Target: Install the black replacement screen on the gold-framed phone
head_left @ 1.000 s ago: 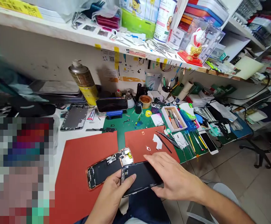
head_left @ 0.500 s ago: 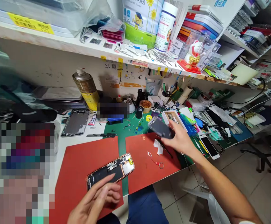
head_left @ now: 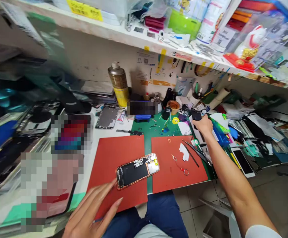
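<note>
An opened phone [head_left: 132,173] lies on the left red mat [head_left: 109,152], its bare inner parts and orange frame facing up. My left hand [head_left: 91,205] is open at its lower left corner, fingers stretched out; the index fingertip is at the frame, though contact is hard to judge. My right hand [head_left: 204,125] reaches far out to the back right, closed on a dark flat phone panel [head_left: 196,115]. Much of that panel is hidden by the fingers, over a pale open box beside the tools.
On the right red mat [head_left: 163,178] lie a red ring-pull tool [head_left: 183,171], white paper scraps [head_left: 184,152] and tweezers. A spray can [head_left: 118,84] stands at the back. A white phone [head_left: 243,162] lies right. The shelf [head_left: 124,34] overhangs the bench.
My right hand has carried the dark panel away from the mat to the back right. My left hand has spread its fingers and drawn back to the phone's corner. The view has swung left.
</note>
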Demonstrator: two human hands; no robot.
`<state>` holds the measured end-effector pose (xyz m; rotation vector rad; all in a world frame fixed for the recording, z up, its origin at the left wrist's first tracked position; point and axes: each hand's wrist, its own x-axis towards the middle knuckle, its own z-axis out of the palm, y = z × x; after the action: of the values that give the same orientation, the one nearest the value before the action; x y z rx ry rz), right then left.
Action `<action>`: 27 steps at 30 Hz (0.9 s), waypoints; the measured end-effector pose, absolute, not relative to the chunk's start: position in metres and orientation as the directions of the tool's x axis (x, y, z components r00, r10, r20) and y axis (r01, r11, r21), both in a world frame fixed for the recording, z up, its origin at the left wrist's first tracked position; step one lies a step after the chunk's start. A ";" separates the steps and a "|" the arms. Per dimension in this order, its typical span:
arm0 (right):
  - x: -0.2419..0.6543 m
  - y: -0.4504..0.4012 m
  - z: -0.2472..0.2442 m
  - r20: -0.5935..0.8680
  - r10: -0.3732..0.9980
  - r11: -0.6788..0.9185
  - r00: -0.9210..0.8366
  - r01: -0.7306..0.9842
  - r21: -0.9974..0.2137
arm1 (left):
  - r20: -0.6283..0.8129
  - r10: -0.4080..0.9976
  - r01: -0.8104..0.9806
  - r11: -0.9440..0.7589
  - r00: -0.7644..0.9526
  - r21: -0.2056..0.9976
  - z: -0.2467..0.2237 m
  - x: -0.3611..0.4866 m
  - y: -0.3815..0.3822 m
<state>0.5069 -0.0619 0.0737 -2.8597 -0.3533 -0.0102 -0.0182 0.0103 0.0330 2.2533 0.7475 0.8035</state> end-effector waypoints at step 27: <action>0.344 -0.217 0.059 0.002 0.563 -0.737 0.826 0.504 -0.450 | 0.265 0.278 0.157 -0.902 0.923 0.402 -0.015 0.055 0.063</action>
<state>0.3445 -0.2169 0.0591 -2.5689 -0.7932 0.1862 0.0547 0.0630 -0.0150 2.7039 0.3178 0.4495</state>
